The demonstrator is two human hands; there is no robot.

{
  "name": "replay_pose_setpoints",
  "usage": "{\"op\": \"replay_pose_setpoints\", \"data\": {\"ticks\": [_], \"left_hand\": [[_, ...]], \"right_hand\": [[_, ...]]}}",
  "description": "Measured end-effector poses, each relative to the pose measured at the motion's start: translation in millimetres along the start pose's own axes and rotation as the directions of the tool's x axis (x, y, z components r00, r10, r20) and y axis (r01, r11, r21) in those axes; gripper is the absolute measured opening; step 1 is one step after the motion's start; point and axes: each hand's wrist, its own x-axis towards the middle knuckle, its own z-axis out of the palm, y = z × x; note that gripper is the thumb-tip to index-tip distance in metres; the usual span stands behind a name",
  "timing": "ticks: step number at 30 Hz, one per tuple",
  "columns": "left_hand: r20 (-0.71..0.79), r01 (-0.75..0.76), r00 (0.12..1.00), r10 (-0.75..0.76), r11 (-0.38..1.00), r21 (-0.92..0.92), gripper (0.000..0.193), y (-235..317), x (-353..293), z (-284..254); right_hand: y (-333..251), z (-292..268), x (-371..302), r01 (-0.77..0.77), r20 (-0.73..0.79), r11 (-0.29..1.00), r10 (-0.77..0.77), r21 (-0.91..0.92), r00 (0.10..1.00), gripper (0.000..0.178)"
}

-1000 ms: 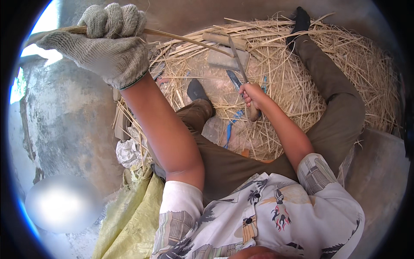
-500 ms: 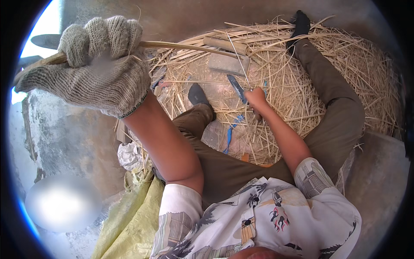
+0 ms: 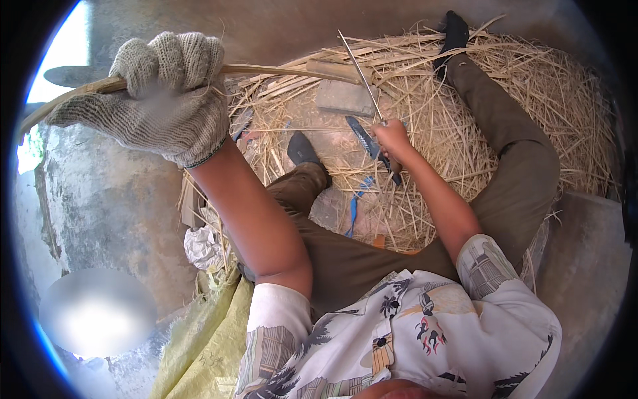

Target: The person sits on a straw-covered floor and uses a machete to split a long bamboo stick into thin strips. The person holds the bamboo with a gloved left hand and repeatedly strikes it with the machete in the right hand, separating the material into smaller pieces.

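My left hand, in a grey knitted glove, is raised at the upper left and closed around a long bamboo strip. One end of the strip passes out beyond my thumb to the left; the other reaches right, over the litter. Bare and lower down, my right hand grips a knife with a long thin blade and a brown handle. The blade points up and away, its tip just beyond the strip. Beside that hand lies a dark, flat object with a patterned surface, partly covered by the fingers.
Straw-like shavings cover the floor around my outstretched legs. A grey brick and a short wooden piece lie ahead. Near my left foot is a blue strip. A yellow-green sack and crumpled white wrapping sit at left.
My left hand has shifted slightly right and down with the bamboo strip. The knife has swung more upright, its tip now higher and further left, as my right hand moved slightly left.
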Motion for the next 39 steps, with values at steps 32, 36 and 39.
{"op": "replay_pose_setpoints", "data": {"ticks": [32,36,39], "left_hand": [[0.005,0.014,1.000,-0.016,0.978,0.208,0.078,-8,13,2],[0.047,0.066,0.996,-0.070,0.995,0.073,0.077,-5,14,-3],[0.011,0.046,0.999,-0.047,0.998,0.047,0.077,-10,15,-5]], "right_hand": [[-1,-1,0,-0.146,0.072,0.986,0.141,0.080,0.987,0.016],[-28,2,-10,0.358,-0.145,0.929,-0.368,-0.088,0.918,0.024],[-32,-2,-7,0.544,-0.201,0.824,-0.567,-0.160,0.799,0.028]]}}
